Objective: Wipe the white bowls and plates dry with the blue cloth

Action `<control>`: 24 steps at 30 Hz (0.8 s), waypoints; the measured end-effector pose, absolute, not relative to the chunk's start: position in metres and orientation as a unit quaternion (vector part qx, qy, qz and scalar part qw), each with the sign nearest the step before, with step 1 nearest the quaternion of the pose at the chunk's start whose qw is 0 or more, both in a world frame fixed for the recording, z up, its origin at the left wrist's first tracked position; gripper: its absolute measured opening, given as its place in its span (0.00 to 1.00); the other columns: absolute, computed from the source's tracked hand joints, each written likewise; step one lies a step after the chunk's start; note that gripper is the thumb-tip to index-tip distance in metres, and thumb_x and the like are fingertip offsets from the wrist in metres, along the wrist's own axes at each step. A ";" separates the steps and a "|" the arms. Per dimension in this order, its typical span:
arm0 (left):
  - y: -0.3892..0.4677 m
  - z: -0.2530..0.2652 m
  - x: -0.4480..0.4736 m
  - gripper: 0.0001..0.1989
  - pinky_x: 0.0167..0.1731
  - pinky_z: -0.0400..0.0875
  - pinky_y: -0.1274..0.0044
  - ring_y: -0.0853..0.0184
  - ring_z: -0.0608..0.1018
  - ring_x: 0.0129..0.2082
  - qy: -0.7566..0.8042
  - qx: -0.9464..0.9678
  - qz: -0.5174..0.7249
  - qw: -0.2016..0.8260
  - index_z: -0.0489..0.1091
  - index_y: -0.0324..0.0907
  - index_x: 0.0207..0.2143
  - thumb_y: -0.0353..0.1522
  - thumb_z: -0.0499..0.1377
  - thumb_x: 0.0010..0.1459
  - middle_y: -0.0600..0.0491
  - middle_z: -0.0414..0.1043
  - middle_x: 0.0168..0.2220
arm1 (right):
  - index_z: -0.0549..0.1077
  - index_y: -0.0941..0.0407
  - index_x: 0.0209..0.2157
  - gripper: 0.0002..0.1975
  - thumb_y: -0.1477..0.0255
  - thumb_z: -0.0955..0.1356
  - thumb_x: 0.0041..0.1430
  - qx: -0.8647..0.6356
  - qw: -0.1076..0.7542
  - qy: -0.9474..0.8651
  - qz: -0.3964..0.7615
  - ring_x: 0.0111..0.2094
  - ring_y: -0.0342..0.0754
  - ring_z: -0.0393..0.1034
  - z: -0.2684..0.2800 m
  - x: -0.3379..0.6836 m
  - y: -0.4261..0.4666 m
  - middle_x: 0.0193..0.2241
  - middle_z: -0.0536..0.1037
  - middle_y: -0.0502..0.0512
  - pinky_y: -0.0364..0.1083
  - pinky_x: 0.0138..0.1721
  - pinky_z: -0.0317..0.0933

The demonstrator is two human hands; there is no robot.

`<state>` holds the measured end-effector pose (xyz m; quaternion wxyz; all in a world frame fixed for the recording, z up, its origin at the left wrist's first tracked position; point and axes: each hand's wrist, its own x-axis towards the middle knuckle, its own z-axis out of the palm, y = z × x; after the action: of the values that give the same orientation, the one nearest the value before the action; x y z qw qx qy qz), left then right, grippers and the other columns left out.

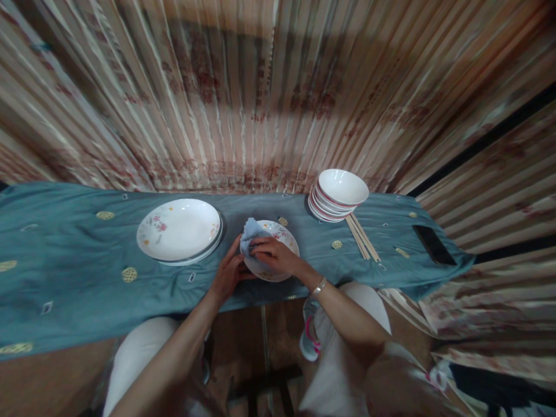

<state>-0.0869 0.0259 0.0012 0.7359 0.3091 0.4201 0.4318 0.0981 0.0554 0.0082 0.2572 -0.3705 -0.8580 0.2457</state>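
Note:
In front of me at the table's near edge is a small white plate [284, 233] with a flower pattern. My left hand [229, 269] grips its left rim, thumb at the edge and fingers reaching under the near side. My right hand [273, 255] lies over the plate, its fingers closed on a light blue cloth [252, 231] pressed against the plate's left inner side. Part of the cloth is hidden by the fingers. To the left of my left hand sits a stack of larger flowered plates [180, 229].
A stack of white bowls with red rims [341, 188] stands at the back right. Several wooden chopsticks [362, 237] lie beside it, and a black phone [433, 244] rests near the right end. A green patterned cloth covers the table [87, 278]; a pleated curtain [243, 104] hangs behind.

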 end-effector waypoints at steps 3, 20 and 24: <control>0.026 0.002 -0.087 0.43 0.33 0.81 0.68 0.61 0.82 0.34 0.418 0.315 0.432 0.735 0.50 0.49 0.71 0.33 0.62 0.54 0.49 0.79 0.46 | 0.80 0.58 0.37 0.11 0.75 0.65 0.66 -0.371 0.247 -0.852 0.276 0.47 0.48 0.74 0.013 0.099 0.051 0.47 0.80 0.58 0.48 0.53 0.66; 0.027 0.003 -0.086 0.43 0.33 0.81 0.66 0.56 0.83 0.37 0.430 0.322 0.420 0.731 0.51 0.49 0.70 0.34 0.62 0.53 0.49 0.81 0.44 | 0.74 0.58 0.20 0.22 0.71 0.63 0.68 -0.422 0.135 -0.804 0.396 0.25 0.41 0.69 0.023 0.115 0.036 0.22 0.77 0.49 0.38 0.30 0.59; 0.027 0.004 -0.086 0.41 0.33 0.81 0.67 0.56 0.83 0.38 0.435 0.325 0.420 0.728 0.53 0.50 0.70 0.33 0.61 0.54 0.50 0.81 0.44 | 0.75 0.59 0.20 0.23 0.70 0.63 0.68 -0.444 0.109 -0.795 0.399 0.22 0.40 0.68 0.024 0.121 0.035 0.19 0.76 0.49 0.38 0.27 0.57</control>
<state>-0.0857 0.0269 0.0045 0.7276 0.3250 0.4346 0.4196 0.1206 0.0347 0.0241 0.1090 -0.4437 -0.7950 0.3991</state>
